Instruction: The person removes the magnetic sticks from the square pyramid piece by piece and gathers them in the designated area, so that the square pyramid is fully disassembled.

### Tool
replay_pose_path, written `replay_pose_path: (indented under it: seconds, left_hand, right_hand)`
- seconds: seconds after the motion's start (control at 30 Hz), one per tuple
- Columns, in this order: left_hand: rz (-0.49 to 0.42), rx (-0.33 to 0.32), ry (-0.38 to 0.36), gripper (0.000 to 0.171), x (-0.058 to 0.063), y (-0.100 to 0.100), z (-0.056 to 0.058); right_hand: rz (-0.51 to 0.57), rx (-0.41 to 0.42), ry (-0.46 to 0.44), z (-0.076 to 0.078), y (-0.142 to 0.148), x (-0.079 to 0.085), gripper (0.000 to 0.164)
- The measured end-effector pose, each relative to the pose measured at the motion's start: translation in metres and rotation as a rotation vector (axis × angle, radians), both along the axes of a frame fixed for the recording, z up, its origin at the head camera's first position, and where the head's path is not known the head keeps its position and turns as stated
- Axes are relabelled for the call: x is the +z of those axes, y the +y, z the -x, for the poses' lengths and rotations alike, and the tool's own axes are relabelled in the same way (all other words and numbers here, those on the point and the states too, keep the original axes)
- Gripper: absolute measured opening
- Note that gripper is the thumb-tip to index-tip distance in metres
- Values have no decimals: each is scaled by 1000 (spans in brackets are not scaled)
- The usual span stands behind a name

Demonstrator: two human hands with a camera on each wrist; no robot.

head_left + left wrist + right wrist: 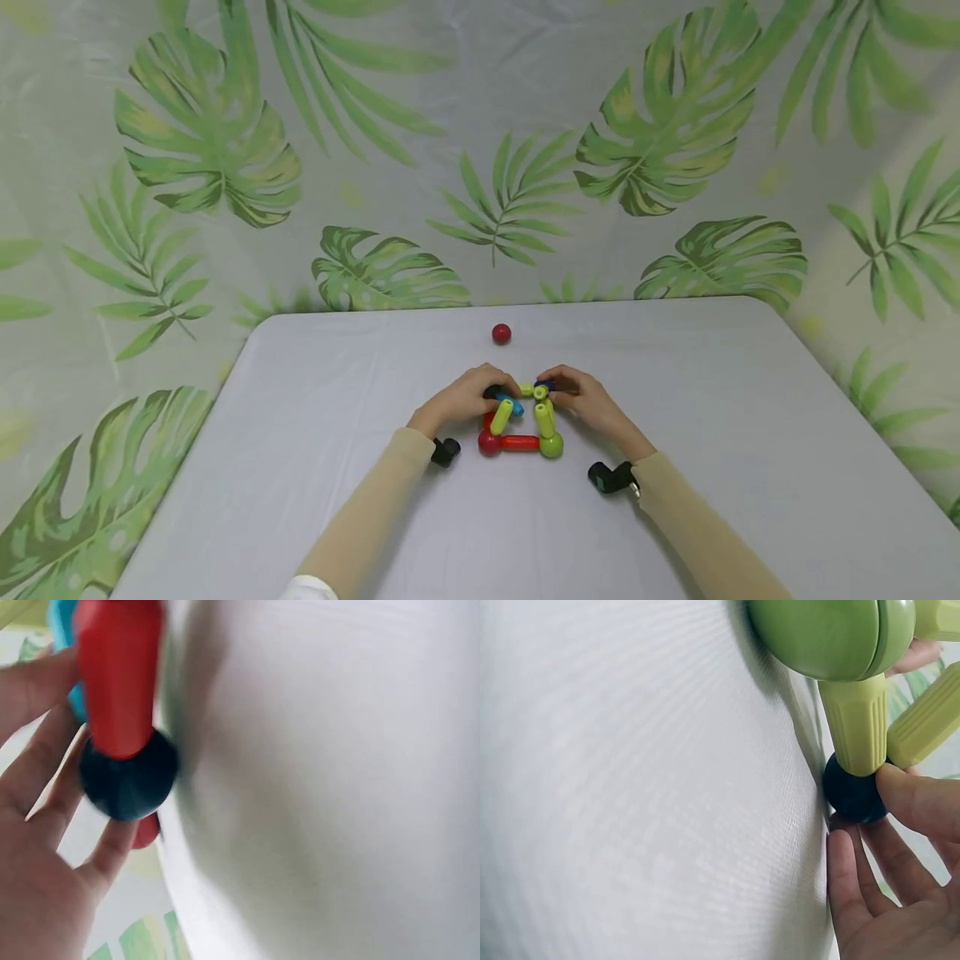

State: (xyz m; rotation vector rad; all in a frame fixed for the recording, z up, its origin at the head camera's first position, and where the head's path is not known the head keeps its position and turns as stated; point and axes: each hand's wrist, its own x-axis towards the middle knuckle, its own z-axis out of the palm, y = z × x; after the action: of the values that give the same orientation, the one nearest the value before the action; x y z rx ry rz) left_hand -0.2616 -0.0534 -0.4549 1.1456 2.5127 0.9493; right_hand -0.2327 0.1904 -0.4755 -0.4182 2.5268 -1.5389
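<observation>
A ball-and-stick construction stands on the white table, its base made of red sticks [520, 443], yellow-green sticks [855, 727] and balls. Its front corners are a red ball [490, 442] and a green ball [551, 443]. Yellow-green sticks rise from these corners. At the back left, my left hand [471, 395] grips around a dark ball [129, 776], beside a light-blue stick [512, 405] that slants up. My right hand [588, 403] holds the dark blue ball [855, 791] at the back right between thumb and fingers. Fingers partly hide both rear corners.
A loose red ball [501, 334] lies behind the construction, near the far edge of the white table [337, 367]. A leaf-patterned cloth [495, 167] hangs behind the table. Black wrist cameras [611, 477] sit on both wrists, close to the tabletop.
</observation>
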Motion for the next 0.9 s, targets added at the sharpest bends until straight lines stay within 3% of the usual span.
replay_pose_path:
  seconds: [0.23, 0.4, 0.5, 0.6, 0.77, 0.9]
  left_hand:
    - [-190, 59, 10, 16, -6, 3, 2]
    - [-221, 128, 69, 16, -4, 6, 1]
    - [-283, 210, 86, 18, -4, -2, 4]
    - [-313, 338, 86, 18, -1, -20, 14]
    - [-178, 523, 54, 17, 2, -62, 43]
    - [-42, 560, -4, 19, 2, -88, 61]
  right_hand:
    - [33, 10, 2, -9, -5, 12, 28]
    - [6, 7, 7, -5, -3, 6, 28]
    - [-18, -2, 13, -2, -3, 1, 27]
    - [-26, -10, 12, 0, -3, 1, 28]
    - [-30, -25, 11, 0, -3, 1, 28]
    - [-14, -10, 3, -1, -3, 1, 28]
